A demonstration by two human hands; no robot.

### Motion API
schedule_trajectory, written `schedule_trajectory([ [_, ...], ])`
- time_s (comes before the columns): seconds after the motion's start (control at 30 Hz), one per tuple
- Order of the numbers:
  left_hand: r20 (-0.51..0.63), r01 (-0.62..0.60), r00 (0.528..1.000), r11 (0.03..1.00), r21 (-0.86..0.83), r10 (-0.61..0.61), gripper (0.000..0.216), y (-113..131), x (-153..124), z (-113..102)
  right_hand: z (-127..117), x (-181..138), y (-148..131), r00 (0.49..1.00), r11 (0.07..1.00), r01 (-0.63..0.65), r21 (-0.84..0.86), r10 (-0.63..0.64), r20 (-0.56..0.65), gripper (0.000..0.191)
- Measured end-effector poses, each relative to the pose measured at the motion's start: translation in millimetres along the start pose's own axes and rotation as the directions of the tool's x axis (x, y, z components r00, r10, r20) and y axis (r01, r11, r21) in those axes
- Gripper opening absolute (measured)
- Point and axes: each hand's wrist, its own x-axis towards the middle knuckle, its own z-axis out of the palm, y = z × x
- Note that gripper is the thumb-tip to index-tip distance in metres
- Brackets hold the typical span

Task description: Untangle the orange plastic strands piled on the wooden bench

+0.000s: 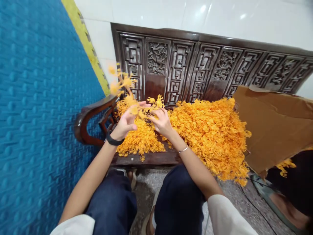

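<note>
Two bare hands meet just beyond the person's knees, above the front edge of a dark carved wooden bench. The left hand, with a black wristband, is turned palm up, fingers curled around the lower end of an orange sprig. The right hand, with a thin silver bracelet, is turned knuckles up, and its fingertips pinch the same sprig just beside the left thumb. Both hands grip the sprig and nearly touch each other.

The sprig's long axis runs from the gap between the hands upward and to the left, away from the person. Its free tip is above the bench's curved armrest. Nearly all of its length lies on the left hand's side, so the left hand is nearer the free end.

The sprig is bright orange-yellow and looks like a thin branching plastic stem with small knobby blossoms. It is blurred, so finer detail cannot be told.

A large heap of matching orange pieces covers the bench seat. It lies under and beyond the hands, spreads far to the right and hangs over the front edge. The right hand is nearer its bulk. Brown cardboard leans against the heap's right end. A blue textured mat stands at the left, and a white tiled wall is behind the bench.
</note>
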Motion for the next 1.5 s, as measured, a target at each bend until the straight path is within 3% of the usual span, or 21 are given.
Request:
schedule_trajectory([
  [0.07,-0.11,-0.169,0.981,0.982,-0.08,0.16,0.091,4,-17,-6,4,7,-9,0.999,0.999,0.033,0.024,-0.033,0.001,0.031],
  [0.13,-0.261,-0.319,0.929,0.925,-0.207,0.262,0.073,9,-29,-12,9,13,-19,0.998,0.996,0.063,0.057,-0.064,0.014,0.028],
  [0.27,-0.444,-0.371,0.876,0.848,-0.377,0.186,0.042,24,-50,-25,19,18,-33,0.991,0.987,0.129,0.098,-0.131,0.022,0.019],
  [0.47,-0.434,-0.25,0.9,0.87,-0.424,0.048,0.032,31,-68,-31,24,17,-41,0.985,0.977,0.143,0.157,-0.157,0.075,0.019],
  [0.73,-0.463,-0.194,0.885,0.871,-0.452,-0.043,0.044,28,-87,-29,24,18,-46,0.978,0.971,0.196,0.138,-0.204,0.046,0.019],
  [0.83,-0.498,-0.178,0.865,0.891,-0.417,-0.061,0.039,22,-94,-26,22,17,-43,0.989,0.981,0.143,0.131,-0.146,0.016,0.018],
  [0.97,-0.444,-0.109,0.891,0.905,-0.411,-0.094,0.039,12,-95,-25,18,15,-37,0.999,0.993,0.042,0.111,-0.043,0.011,0.017],
  [1.13,-0.421,-0.041,0.894,0.909,-0.415,-0.152,0.045,-3,-91,-28,17,13,-28,1.0,0.999,0.017,0.035,-0.016,-0.017,0.018],
  [1.27,-0.471,-0.092,0.869,0.884,-0.457,-0.153,0.041,-18,-83,-33,15,12,-22,0.996,1.0,-0.02,0.018,0.021,-0.085,0.016],
  [1.4,-0.612,-0.292,0.783,0.804,-0.517,-0.109,0.035,-12,-68,-45,18,21,-34,0.999,0.973,-0.027,0.228,0.032,-0.021,0.016],
  [1.5,-0.601,-0.326,0.794,0.768,-0.551,-0.094,0.037,12,-57,-58,18,33,-56,0.996,0.847,-0.012,0.532,-0.038,0.083,0.018],
])
